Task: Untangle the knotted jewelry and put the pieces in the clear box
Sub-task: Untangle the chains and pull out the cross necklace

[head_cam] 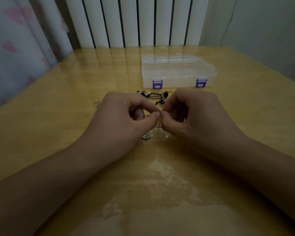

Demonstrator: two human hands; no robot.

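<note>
1. Between your two hands, at the middle of the table [58, 103], a thin pale chain [159, 124] is being worked; it hangs from the pinch and is too fine and dim to trace in full. A small square pendant [146, 137] lies on the table just below the hands, probably on that chain, though the link is not visible.
2. Your left hand [124, 120] has its fingers curled, thumb and forefinger tips pressed together on the chain. A loop of chain shows across one curled finger.
3. Your right hand [192, 114] mirrors it: fingers curled, thumb and forefinger pinching the same chain. The two pinches touch tip to tip.
4. Both wrists are low, forearms running in from the near corners and appearing to rest on the table.
5. Just beyond the hands lies a black cord piece [157, 97] with metal charms, bunched and untouched. A small silver piece [96, 103] lies apart to the left.
6. The box [177, 72] stands further back, right of centre. Its lid is down and both purple latches look fastened. Nothing can be made out inside it.
7. Judgement: the task is at an early stage. You are on the untangling of one chain; no piece appears stored. Left to do: free this chain, deal with the cord piece and the silver piece, unlatch the box, and place everything in it.
</note>
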